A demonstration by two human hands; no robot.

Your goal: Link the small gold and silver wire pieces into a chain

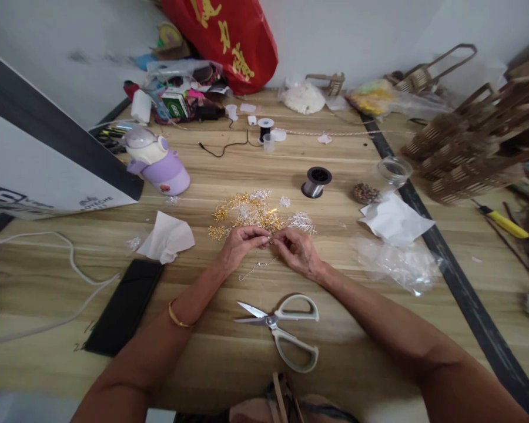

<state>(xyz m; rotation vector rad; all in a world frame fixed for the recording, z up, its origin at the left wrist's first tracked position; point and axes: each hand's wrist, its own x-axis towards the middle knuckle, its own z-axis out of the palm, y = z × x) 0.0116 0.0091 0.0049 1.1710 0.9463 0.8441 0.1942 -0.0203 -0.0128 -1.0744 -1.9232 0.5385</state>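
Observation:
My left hand (243, 245) and my right hand (297, 249) meet at the fingertips over the table. Both are closed in a pinch on a tiny shiny piece (270, 238), too small to name. Just below the fingers lies a thin silver chain (258, 265); its upper end goes out of sight by my right hand, and whether it joins the pinched piece I cannot tell. Beyond my hands spreads a pile of gold and silver beads (255, 210), partly covered by my fingers. Silver pins (302, 222) lie behind my right hand. Open-bladed scissors (271, 321) rest nearer to me.
A wire spool (316, 182) and a glass jar of dark beads (383, 179) stand farther back. Crumpled clear plastic (397, 264) and white paper (394, 218) lie right. At left are a black phone (126, 305), paper (167, 237) and a purple bottle (165, 170).

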